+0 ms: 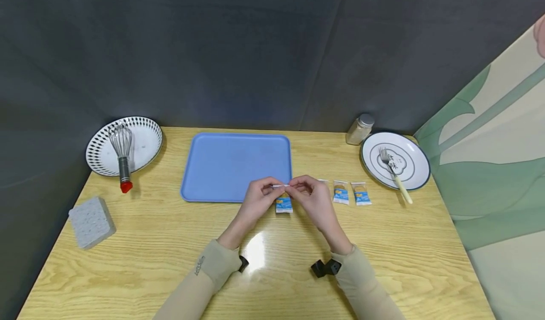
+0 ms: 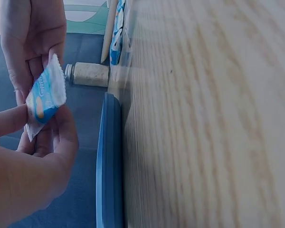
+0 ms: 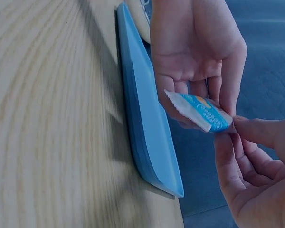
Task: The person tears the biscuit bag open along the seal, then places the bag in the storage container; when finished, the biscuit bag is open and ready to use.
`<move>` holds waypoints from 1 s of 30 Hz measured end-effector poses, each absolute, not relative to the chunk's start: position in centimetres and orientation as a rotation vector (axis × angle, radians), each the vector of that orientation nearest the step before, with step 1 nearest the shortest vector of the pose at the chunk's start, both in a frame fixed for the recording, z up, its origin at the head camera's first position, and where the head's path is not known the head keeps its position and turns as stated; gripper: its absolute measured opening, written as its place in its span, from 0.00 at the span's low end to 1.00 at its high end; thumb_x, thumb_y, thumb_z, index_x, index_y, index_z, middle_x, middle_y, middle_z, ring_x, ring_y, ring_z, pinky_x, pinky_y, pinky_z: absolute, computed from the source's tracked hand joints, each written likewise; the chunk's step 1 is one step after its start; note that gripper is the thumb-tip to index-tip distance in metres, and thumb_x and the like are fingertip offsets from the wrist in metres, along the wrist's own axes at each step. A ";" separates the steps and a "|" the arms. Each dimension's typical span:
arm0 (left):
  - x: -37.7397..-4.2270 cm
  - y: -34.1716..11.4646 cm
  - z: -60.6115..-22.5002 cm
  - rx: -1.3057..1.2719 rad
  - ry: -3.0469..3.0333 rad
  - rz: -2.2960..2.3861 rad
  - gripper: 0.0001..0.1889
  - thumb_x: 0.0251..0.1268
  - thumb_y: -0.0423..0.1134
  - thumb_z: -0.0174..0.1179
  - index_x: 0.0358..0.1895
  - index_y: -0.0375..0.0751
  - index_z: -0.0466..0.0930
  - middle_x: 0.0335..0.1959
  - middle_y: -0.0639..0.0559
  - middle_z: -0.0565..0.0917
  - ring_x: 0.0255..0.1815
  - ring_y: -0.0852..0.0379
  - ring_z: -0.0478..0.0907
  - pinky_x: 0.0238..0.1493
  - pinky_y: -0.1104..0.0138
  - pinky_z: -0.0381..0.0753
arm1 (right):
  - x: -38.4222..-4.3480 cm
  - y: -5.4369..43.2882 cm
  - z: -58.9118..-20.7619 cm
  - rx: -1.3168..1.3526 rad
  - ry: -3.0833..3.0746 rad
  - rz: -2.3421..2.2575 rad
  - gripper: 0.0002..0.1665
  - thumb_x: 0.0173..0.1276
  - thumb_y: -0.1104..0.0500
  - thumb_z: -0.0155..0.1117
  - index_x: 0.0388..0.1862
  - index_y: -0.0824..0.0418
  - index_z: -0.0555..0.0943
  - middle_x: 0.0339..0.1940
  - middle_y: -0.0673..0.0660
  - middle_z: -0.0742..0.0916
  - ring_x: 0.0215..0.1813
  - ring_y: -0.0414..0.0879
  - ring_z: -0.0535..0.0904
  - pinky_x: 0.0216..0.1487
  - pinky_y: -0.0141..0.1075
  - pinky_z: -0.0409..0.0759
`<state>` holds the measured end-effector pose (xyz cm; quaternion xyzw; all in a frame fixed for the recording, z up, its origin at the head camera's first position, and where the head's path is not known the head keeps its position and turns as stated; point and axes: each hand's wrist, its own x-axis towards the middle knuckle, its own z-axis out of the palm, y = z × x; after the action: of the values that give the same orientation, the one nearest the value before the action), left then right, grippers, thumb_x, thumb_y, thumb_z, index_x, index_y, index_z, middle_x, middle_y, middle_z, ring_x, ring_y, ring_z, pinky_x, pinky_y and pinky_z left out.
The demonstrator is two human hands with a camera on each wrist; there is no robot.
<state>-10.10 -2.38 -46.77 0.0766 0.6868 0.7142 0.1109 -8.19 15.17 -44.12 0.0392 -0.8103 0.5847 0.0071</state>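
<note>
Pinching packet (image 1: 284,205) by its top edge, below centre of the head frame, with left hand (image 1: 260,194) and right hand (image 1: 312,199), fingers curled close. Apparently readying a tear; likely calling for opposed pulls. Farther off, showing jar (image 2: 90,74) upper left in left wrist view, not in right wrist view.
</note>
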 end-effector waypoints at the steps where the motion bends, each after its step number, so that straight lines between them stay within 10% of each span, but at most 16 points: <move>1: -10.1 -2.4 -46.7 0.232 2.027 2.096 0.07 0.77 0.28 0.64 0.47 0.24 0.87 0.44 0.38 0.89 0.45 0.48 0.89 0.43 0.70 0.81 | -8.3 15.2 -44.1 0.120 -2.535 1.829 0.08 0.73 0.66 0.74 0.45 0.71 0.88 0.40 0.62 0.90 0.42 0.52 0.88 0.42 0.32 0.87; 9: -10.5 -2.5 -46.9 0.316 2.091 2.059 0.07 0.78 0.27 0.63 0.47 0.25 0.88 0.44 0.38 0.89 0.46 0.43 0.89 0.47 0.67 0.85 | -8.6 15.2 -44.2 0.109 -2.554 1.888 0.06 0.75 0.67 0.72 0.43 0.72 0.87 0.37 0.63 0.90 0.40 0.60 0.88 0.44 0.49 0.90; 30: -11.4 -3.4 -46.9 0.394 2.188 2.001 0.07 0.78 0.29 0.64 0.48 0.27 0.88 0.45 0.38 0.89 0.40 0.51 0.87 0.43 0.69 0.82 | -9.7 14.9 -44.3 0.173 -2.575 1.840 0.06 0.74 0.64 0.74 0.42 0.68 0.88 0.37 0.60 0.90 0.37 0.56 0.87 0.40 0.41 0.88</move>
<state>-11.37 -3.38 -46.88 0.1312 0.7296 0.6670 0.0752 -9.73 14.87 -44.31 0.0547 -0.8124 0.5804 -0.0139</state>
